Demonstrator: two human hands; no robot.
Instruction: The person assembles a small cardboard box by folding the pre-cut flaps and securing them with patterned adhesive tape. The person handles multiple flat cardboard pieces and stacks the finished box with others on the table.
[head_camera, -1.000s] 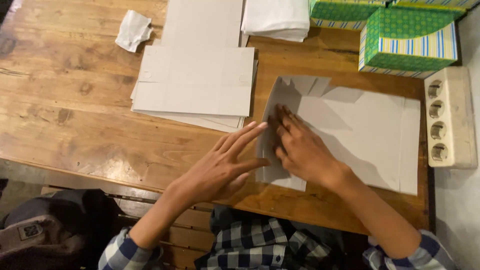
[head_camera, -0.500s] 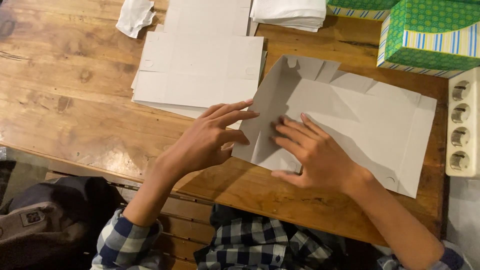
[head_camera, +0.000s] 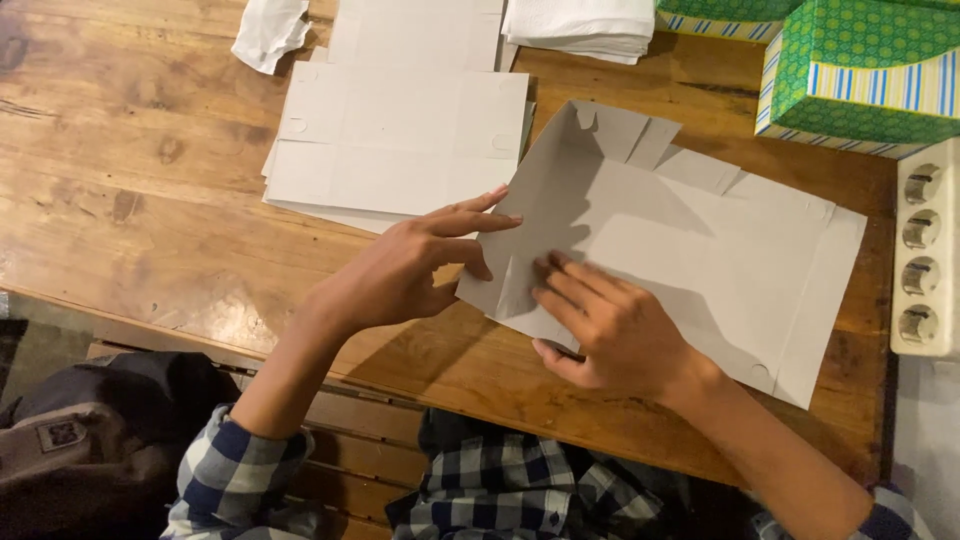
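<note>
The right hand (head_camera: 610, 335) lies flat, fingers spread, pressing the unfolded grey cardboard box blank (head_camera: 700, 250) onto the table (head_camera: 130, 190); it covers part of the blank's near edge. The left hand (head_camera: 410, 265) is half open, fingertips and thumb pinching the blank's raised left flap. The blank sits at the table's near right, its far flaps lifted. Just left lies a stack of flat blanks (head_camera: 400, 140), its far end cut off by the frame. A green patterned box (head_camera: 860, 70) and a power strip (head_camera: 925, 250) crowd the right edge; open wood remains at left.
</note>
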